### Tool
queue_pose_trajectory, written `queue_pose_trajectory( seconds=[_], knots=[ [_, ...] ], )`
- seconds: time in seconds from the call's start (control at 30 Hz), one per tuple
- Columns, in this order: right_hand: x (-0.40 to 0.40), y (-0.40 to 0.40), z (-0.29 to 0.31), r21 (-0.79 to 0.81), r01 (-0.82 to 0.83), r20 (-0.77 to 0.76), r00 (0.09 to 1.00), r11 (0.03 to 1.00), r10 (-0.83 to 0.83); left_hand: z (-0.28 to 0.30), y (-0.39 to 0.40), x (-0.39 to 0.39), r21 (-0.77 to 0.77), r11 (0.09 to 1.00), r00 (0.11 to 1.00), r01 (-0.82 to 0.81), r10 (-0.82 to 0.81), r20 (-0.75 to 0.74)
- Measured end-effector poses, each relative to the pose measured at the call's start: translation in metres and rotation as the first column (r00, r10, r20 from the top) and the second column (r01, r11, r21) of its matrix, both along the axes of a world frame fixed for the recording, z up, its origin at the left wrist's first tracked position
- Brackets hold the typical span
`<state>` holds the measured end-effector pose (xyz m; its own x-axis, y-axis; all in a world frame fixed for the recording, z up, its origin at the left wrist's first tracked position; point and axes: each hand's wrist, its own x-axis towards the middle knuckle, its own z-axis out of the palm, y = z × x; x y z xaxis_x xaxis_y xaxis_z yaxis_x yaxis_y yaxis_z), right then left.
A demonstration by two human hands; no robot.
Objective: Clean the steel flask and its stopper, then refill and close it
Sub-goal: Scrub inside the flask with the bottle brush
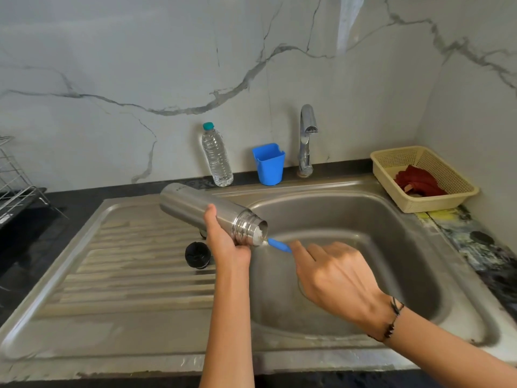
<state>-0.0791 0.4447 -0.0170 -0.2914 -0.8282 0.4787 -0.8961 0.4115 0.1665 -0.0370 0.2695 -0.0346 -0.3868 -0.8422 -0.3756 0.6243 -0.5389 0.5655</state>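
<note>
The left hand (226,242) grips the steel flask (207,211) around its body, holding it tilted with the open mouth pointing down and right over the edge of the sink (419,247). The right hand (335,278) pinches the blue handle of a brush (279,245) whose other end goes into the flask's mouth. The black stopper (197,255) lies on the ribbed draining board (126,261), just left of the left wrist. Behind the flask, along the wall, stand a plastic water bottle (216,155), a blue cup (268,163) and the tap (307,138). A cream basket (391,163) with a red cloth (419,182) sits at the sink's far right corner. A wire rack (14,177) shows at the left edge.
</note>
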Motion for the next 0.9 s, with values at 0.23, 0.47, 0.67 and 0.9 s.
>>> queue_pose_trajectory(
  seconds=[0.23, 0.47, 0.67, 0.9],
  knots=[
    [-0.002, -0.003, -0.004, -0.063, -0.058, 0.094, 0.993, 0.996, 0.064, 0.002, -0.009, 0.002, 0.006, 1.0, 1.0, -0.012, 0.012, 0.011],
    [-0.004, -0.004, -0.005, -0.162, -0.012, 0.333, 0.941, 0.987, 0.066, 0.004, 0.0, -0.002, -0.016, 1.0, 0.999, 0.01, -0.01, 0.036],
    [-0.003, -0.009, -0.014, -0.228, 0.073, 0.459, 0.887, 0.971, 0.041, 0.006, 0.004, -0.006, -0.045, 0.999, 0.998, 0.029, -0.026, 0.057],
    [-0.01, -0.009, -0.007, -0.182, 0.037, 0.732, 0.672, 0.983, 0.11, 0.003, -0.003, -0.001, -0.051, 0.998, 0.999, 0.023, -0.021, 0.036]
  ],
)
